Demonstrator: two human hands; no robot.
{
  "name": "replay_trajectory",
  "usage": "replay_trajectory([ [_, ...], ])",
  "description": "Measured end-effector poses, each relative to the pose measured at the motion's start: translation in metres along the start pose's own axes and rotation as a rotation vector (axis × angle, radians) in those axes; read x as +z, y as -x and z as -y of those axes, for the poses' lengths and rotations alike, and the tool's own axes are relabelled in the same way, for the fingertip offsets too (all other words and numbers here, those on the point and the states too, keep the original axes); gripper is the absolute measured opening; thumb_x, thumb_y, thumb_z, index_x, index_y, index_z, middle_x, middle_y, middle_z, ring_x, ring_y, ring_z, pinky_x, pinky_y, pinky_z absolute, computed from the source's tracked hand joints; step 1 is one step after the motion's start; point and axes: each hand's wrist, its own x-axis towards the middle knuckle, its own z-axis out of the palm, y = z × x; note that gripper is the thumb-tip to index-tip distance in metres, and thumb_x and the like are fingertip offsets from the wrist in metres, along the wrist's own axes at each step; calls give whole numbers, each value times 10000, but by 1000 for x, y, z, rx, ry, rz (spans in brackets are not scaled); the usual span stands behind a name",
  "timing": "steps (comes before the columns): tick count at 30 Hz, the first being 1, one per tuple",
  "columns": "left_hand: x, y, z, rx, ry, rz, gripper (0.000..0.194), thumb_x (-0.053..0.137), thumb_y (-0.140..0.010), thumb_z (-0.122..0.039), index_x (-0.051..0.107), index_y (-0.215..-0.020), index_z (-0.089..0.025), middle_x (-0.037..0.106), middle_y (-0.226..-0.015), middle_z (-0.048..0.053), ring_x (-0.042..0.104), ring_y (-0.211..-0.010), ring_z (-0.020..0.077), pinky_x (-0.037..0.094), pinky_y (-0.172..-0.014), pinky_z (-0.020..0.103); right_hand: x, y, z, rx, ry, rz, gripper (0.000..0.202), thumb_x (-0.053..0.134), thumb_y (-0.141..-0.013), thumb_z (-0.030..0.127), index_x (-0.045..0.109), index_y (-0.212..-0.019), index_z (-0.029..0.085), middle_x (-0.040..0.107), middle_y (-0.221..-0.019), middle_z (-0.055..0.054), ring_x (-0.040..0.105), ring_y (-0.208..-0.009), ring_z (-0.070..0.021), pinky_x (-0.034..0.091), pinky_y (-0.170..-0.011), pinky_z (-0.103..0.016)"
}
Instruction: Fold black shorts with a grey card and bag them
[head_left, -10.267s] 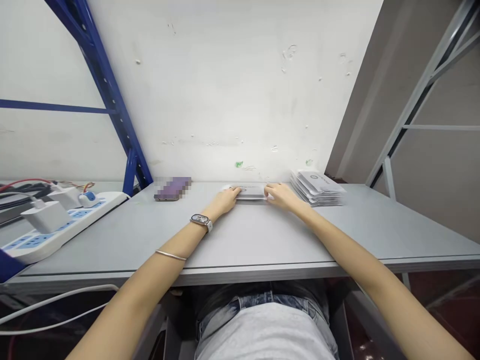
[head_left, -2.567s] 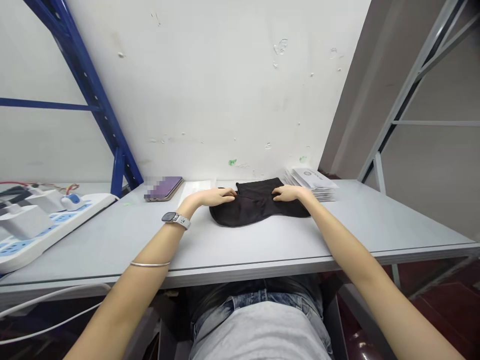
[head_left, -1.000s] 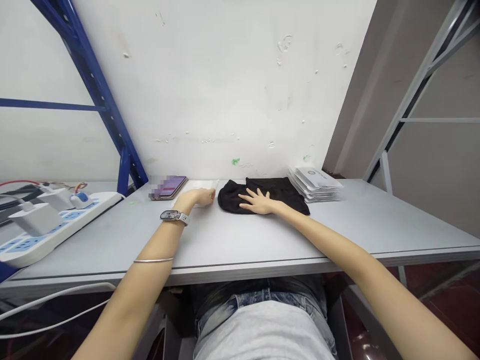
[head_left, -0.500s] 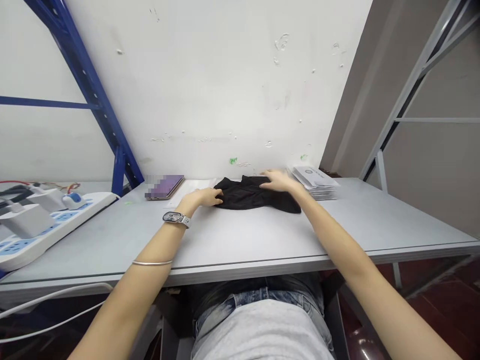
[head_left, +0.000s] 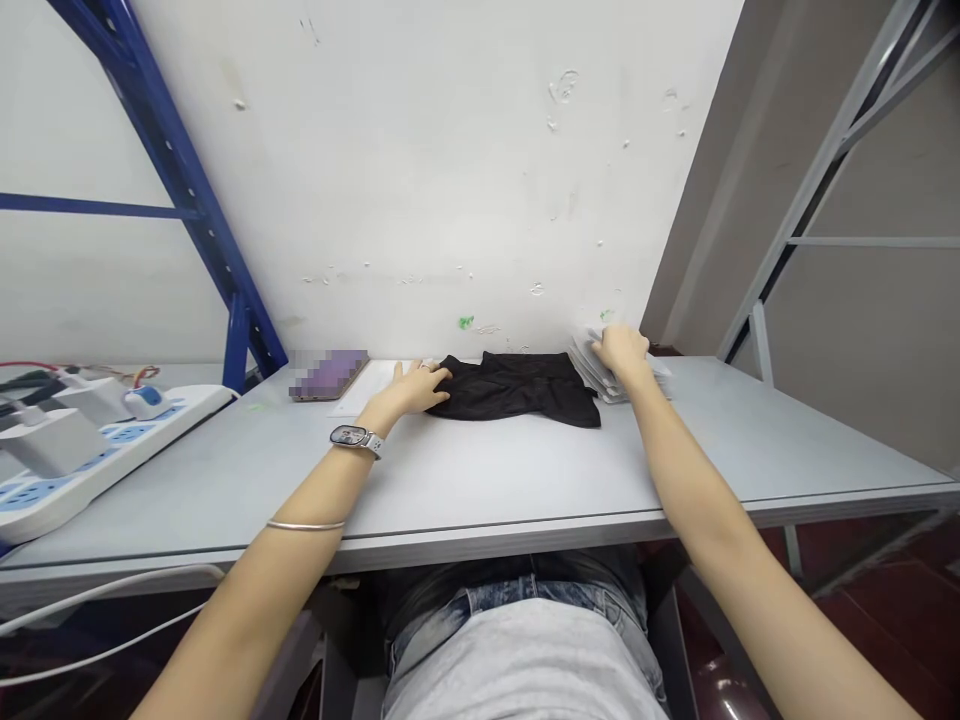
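A black garment or piece of cloth (head_left: 517,388) lies spread on the table, wrinkled, towards the wall. At its left end is my left hand (head_left: 415,388), fingers apart, with the fingertips touching the edge of the fabric. My right hand (head_left: 625,350) is at the far right, past the cloth, its fingers curled down over a stack of flat white packets (head_left: 609,386). These packets look tilted and partly fanned out under that hand. The palm and fingertips there are hidden from me.
White paper (head_left: 358,388) lies beside my left hand. A purple flat item (head_left: 337,372), partly pixelated, is further left. A white power strip (head_left: 112,455) with chargers and cables occupies the left side of the table (head_left: 480,490). Behind are a white wall (head_left: 450,180) and a blue metal post (head_left: 176,170).
My right hand has left the cloth's right part and moved right onto the packets, which have shifted. The cloth's right end lies uncovered. My left hand's fingers have spread slightly.
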Motion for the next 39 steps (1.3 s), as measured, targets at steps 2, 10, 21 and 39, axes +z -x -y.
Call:
replay_trajectory([
  [2, 0, 1, -7, -18, 4, -173, 545, 476, -924, -379, 397, -1454, -281, 298, -1580, 114, 160, -1455, 406, 121, -1093, 706, -7, 5, 13, 10, -29, -146, 311, 435, -961, 252, 638, -1123, 81, 637, -1088, -230, 625, -1029, -330, 465, -831, -423],
  [10, -12, 7, -23, -94, 61, -486, 854, 573, -877, -364, 83, -1570, -268, 105, -1633, 123, 62, -1479, 403, 133, -1118, 670, 8, 51, 90, -671, 5, -166, 246, 436, -944, 233, 570, -1133, 150, 583, -1200, -163, 561, -1038, -279, 421, -834, -361],
  [21, 10, 1, -13, 51, 105, -123, 360, 490, -920, -291, 574, -1271, -295, 618, -1284, 109, 421, -1324, 339, 62, -1111, 691, 14, 64, 76, -793, 135, 231, 167, 548, -864, 179, 652, -993, 198, 663, -1085, -96, 647, -862, -222, 405, -669, -281],
  [39, 7, 3, -61, 364, 109, -565, 155, 594, -898, -332, 738, -877, -282, 501, -1451, 10, 251, -1406, 342, 162, -1105, 580, 29, 72, 100, -966, 29, -43, 339, 338, -1008, 201, 674, -1054, 191, 696, -989, -87, 606, -878, -196, 368, -855, -332],
])
